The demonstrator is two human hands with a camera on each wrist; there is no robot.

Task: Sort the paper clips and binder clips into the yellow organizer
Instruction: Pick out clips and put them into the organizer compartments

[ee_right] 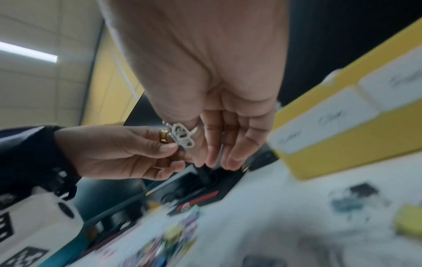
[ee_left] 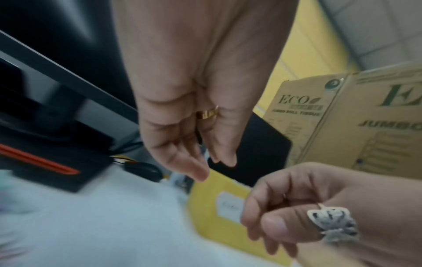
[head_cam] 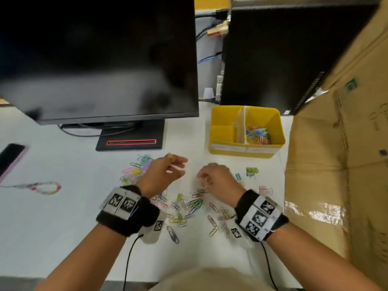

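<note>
The yellow organizer (head_cam: 218, 120) stands at the back right of the white desk; its right compartment holds a heap of coloured paper clips (head_cam: 257, 134). Several loose paper clips (head_cam: 189, 208) lie scattered under my wrists. A clump of pastel binder clips (head_cam: 137, 169) lies left of my left hand (head_cam: 165, 172), whose thumb and forefinger pinch a small, blurred yellow clip (head_cam: 170, 155). My right hand (head_cam: 217, 179) hovers just above the desk, its curled fingers pinching a thin wire paper clip (head_cam: 206, 186). Green (head_cam: 252, 172), blue (head_cam: 238, 177) and pink (head_cam: 265, 190) binder clips lie to its right.
A dark monitor (head_cam: 100, 59) on its stand (head_cam: 130, 141) fills the back left. A black computer case (head_cam: 273, 59) rises behind the organizer. A tall cardboard box (head_cam: 336, 175) walls off the right side. A phone (head_cam: 10, 157) and a looped cord (head_cam: 42, 187) lie far left.
</note>
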